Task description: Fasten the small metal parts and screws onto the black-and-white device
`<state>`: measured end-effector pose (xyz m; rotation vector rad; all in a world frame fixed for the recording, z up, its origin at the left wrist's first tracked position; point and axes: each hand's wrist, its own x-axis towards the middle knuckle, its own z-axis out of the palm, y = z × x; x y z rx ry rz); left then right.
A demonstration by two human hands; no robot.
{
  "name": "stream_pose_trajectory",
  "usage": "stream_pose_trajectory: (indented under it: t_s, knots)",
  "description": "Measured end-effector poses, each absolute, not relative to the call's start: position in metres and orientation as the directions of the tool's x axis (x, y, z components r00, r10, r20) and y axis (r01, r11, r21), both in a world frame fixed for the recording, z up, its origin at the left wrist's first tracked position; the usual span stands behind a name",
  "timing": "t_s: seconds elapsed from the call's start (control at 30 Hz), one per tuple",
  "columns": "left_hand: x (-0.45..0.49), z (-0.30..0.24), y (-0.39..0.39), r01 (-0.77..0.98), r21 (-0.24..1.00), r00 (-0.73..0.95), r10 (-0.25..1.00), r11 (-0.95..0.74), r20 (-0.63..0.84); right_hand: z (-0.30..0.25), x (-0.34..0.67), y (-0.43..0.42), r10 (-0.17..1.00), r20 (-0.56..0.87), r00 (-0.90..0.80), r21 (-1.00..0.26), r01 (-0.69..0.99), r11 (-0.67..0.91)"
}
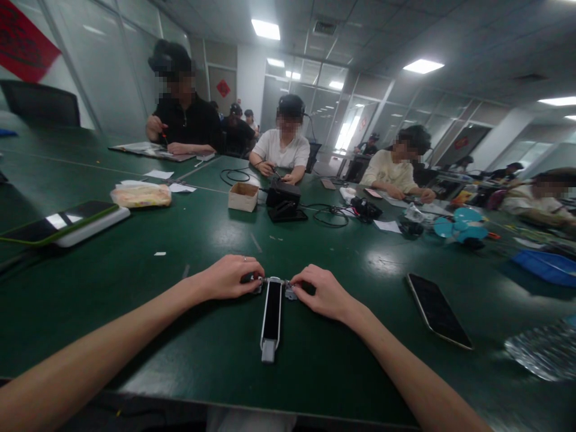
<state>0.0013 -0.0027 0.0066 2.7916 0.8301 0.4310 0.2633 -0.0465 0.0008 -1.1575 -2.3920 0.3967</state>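
Observation:
A long, narrow white-framed piece with a black strip down its middle lies on the green table, its grey end towards me. My left hand is at the far end's left side, its fingers pinched on a small metal part. On the opposite side, my right hand pinches a similar small metal part between thumb and fingers. Both parts sit close against the far end of the long piece; I cannot tell whether they are joined to it. My fingertips partly hide them.
On the green table, a phone and a clear plastic bottle lie right. A tablet lies left. Ahead are an open cardboard box, a black device, cables and a blue tray. Several people sit around.

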Motion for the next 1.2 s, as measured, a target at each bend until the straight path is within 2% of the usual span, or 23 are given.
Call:
stream_pose_trajectory:
  t_s: [1.2]
  knots:
    - [0.0003,0.0036,-0.0012,0.493,0.279,0.803,0.555,-0.824,0.219,-0.0016,0.2562,-0.0469,0.876,0.208,-0.434,-0.483,0.734,0.478]
